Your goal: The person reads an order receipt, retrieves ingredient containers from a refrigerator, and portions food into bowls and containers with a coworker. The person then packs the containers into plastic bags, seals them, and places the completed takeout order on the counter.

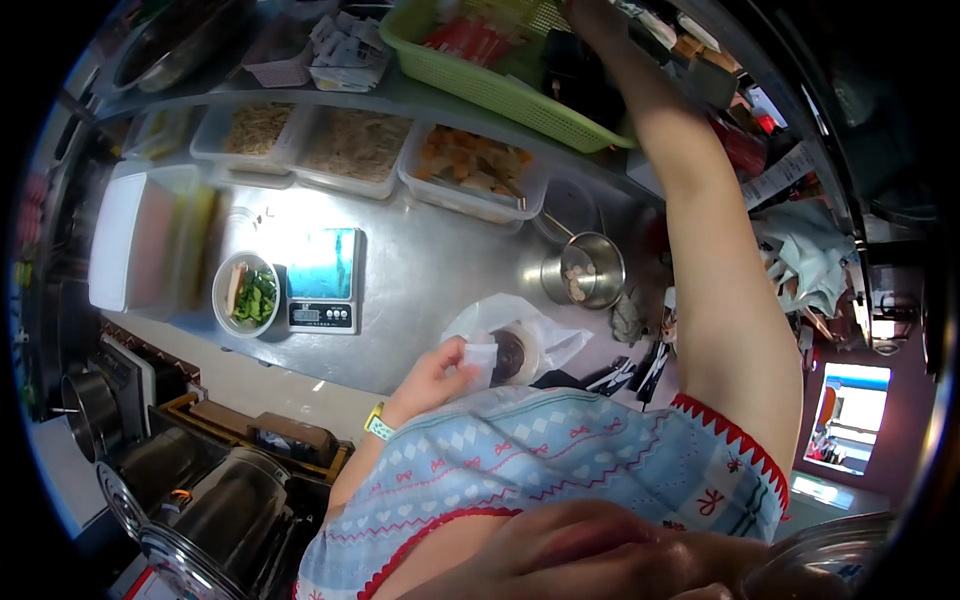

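Note:
My left hand is closed, pinching a small white packet. The packet is beside a round tub with dark contents, which sits in a translucent plastic bag at the counter's front edge. Up at the shelf, my right hand is at the far rim of a green plastic basket, partly cut off by the top of the view. Its fingers are hidden. Red packets and a dark object lie in the basket.
On the steel counter are a digital scale, a bowl of greens and a pot with a handle. Food tubs line the back under the shelf. Metal canisters stand at lower left.

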`<act>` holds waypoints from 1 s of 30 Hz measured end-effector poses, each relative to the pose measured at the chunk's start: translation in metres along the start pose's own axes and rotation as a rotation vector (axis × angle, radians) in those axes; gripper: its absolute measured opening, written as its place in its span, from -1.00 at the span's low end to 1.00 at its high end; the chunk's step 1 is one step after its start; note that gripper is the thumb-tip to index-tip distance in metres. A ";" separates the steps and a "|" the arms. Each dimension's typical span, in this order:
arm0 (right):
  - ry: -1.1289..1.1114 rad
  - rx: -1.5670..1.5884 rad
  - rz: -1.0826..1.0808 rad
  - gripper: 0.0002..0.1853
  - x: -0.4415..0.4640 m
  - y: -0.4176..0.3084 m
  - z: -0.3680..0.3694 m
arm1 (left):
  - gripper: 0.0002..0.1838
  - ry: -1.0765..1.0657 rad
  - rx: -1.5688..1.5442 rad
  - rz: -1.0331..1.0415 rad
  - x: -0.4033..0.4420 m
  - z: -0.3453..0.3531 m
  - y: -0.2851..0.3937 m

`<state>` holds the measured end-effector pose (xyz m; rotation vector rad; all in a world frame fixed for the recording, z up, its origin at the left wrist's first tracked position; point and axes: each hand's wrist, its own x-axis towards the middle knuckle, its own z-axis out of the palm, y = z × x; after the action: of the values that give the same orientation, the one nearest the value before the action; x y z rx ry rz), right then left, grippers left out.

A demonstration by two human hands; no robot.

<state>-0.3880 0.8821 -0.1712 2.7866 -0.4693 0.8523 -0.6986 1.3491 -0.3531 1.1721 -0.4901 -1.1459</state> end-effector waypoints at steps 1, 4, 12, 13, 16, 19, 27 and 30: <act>-0.006 -0.006 0.006 -0.65 -0.002 0.010 -0.003 | -0.84 -0.008 -0.003 -0.006 -0.001 0.002 0.000; 0.355 0.396 -0.425 -0.75 -0.013 0.027 -0.030 | -0.81 0.025 -0.086 0.013 -0.001 0.004 0.001; -0.160 1.708 -0.056 -0.83 -0.267 -0.049 -0.183 | -0.49 0.445 0.152 0.010 -0.010 0.008 -0.007; -0.230 1.724 0.074 -0.79 -0.299 -0.051 -0.180 | -0.49 0.454 0.145 -0.018 -0.013 0.010 -0.003; -0.405 1.800 0.319 -0.68 -0.384 -0.061 -0.168 | -0.63 0.534 0.515 -0.048 -0.008 0.014 0.018; -0.375 1.975 0.322 -0.69 -0.426 -0.080 -0.148 | -0.74 0.515 0.952 -0.118 -0.004 0.011 0.031; -0.589 1.521 -0.095 -0.66 -0.440 -0.126 -0.121 | -0.81 0.526 0.169 0.078 0.018 0.006 0.008; -0.611 1.321 -0.176 -0.63 -0.443 -0.122 -0.102 | -0.81 0.543 0.231 0.108 0.015 0.017 0.011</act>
<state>-0.7444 1.1310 -0.3507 4.1925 0.5166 0.1946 -0.7012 1.3277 -0.3407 1.5713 -0.2632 -0.6473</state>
